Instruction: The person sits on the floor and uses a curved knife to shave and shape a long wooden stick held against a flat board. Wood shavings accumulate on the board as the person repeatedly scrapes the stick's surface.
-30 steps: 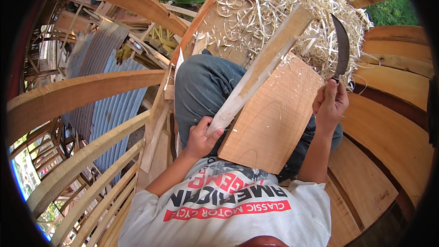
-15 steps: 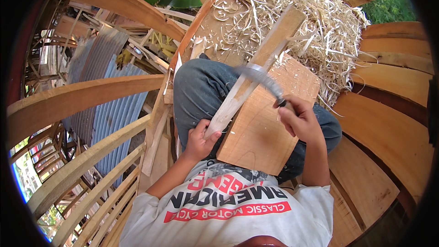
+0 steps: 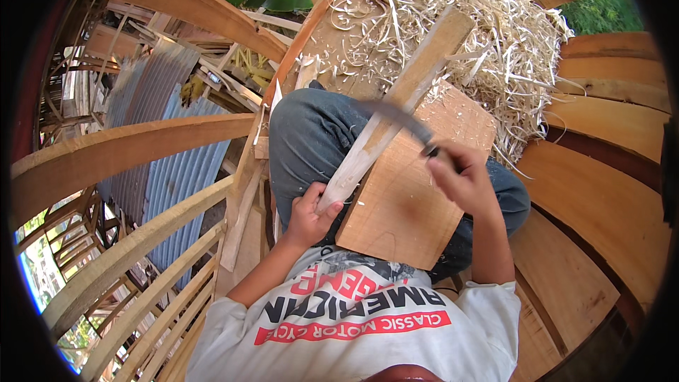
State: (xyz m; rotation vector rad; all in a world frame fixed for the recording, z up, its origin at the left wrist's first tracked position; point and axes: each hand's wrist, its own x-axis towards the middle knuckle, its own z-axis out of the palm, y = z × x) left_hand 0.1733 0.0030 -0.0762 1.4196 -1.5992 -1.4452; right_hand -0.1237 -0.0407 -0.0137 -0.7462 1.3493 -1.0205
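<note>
A long pale strip of wood (image 3: 364,152) slants away from me, its near end in my left hand (image 3: 313,218), whose fingers wrap round it. My right hand (image 3: 461,178) is closed round the handle of a curved knife (image 3: 397,117). The grey blade, smeared by motion, lies across the middle of the strip; whether it touches the wood I cannot tell. Under the strip's right side, a broad wooden board (image 3: 407,201) rests over my lap. A few small chips lie on the board. The strip's far end reaches over the heap of shavings.
Curled wood shavings (image 3: 488,49) pile up ahead on the planks. Curved wooden ribs (image 3: 134,141) rise on my left, and wide planks (image 3: 594,212) form the right side. Beyond the left ribs lie corrugated metal sheets (image 3: 177,170) and loose timber.
My right hand and the knife have shifted slightly, with the handle now turned a little differently. My left hand, the strip and the board stay nearly where they were.
</note>
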